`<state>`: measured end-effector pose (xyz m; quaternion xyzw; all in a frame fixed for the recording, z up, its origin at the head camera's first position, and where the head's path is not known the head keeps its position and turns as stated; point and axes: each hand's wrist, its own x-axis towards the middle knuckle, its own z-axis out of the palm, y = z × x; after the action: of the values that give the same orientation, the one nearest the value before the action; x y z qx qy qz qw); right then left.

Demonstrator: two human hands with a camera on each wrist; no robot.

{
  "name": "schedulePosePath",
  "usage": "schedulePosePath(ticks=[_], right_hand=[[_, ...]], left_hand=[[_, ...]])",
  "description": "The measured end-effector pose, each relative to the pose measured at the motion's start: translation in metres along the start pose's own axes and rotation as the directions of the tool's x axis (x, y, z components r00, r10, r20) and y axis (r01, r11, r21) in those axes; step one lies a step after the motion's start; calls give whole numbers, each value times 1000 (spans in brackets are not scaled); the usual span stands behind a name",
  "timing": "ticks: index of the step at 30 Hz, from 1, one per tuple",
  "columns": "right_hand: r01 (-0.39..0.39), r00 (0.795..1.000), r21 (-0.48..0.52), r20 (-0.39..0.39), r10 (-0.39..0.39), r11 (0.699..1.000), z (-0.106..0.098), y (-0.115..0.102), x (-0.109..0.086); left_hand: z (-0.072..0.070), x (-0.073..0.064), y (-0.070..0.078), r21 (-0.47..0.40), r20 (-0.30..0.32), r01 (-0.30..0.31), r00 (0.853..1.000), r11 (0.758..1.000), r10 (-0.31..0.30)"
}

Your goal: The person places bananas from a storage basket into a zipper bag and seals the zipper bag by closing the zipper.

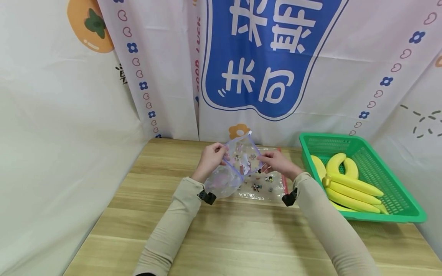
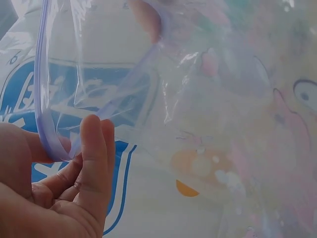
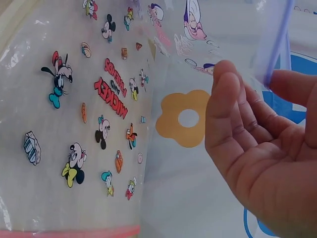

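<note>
The left hand (image 1: 214, 156) and right hand (image 1: 277, 163), mid-frame in the head view, each pinch the purple closure strip of a clear bag (image 1: 221, 184), holding its mouth spread apart between them. The left wrist view shows this grip closely: thumb and finger nip the looped strip at lower left, while another finger stands straight, and soft pink prints on the film fill the right side. In the right wrist view the thumb meets the purple edge at right, the nearer fingers bent and clear of it. The held bag hangs just above a second bag (image 1: 257, 193), which lies on the table (image 1: 241, 237) with a red edge at its right in the head view; only the right wrist view makes its cartoon figures and the words "Mickey and Friends" readable. Beige sleeves (image 1: 183, 214) run down to the lower edge of the head frame. Only that view includes the green basket (image 1: 411, 217) at right, holding yellow bananas (image 1: 352, 184). Behind, a white cloth (image 1: 169, 76) carries a blue panel (image 1: 221, 50) with white characters, upper centre.
</note>
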<state>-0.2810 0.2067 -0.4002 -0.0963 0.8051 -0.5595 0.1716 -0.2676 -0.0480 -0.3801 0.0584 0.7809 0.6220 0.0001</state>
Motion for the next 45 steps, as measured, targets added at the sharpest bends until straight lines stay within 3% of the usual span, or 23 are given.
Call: schedulePosePath(ticks=[11, 21, 33, 45], right_hand=[[-14, 1000, -49, -6, 14, 999, -5, -9, -1], [-120, 993, -99, -18, 119, 988, -21, -48, -10], [-138, 986, -170, 67, 152, 976, -67, -69, -40], [-122, 974, -339, 139, 178, 933, -120, -47, -69]], left_hand=[[-1, 2, 0, -26, 28, 25, 999, 999, -24], [-5, 2, 0, -60, 29, 53, 998, 997, -52], [-3, 0, 1, -53, 42, 55, 998, 997, -53], [0, -3, 0, -36, 57, 30, 998, 999, -28]])
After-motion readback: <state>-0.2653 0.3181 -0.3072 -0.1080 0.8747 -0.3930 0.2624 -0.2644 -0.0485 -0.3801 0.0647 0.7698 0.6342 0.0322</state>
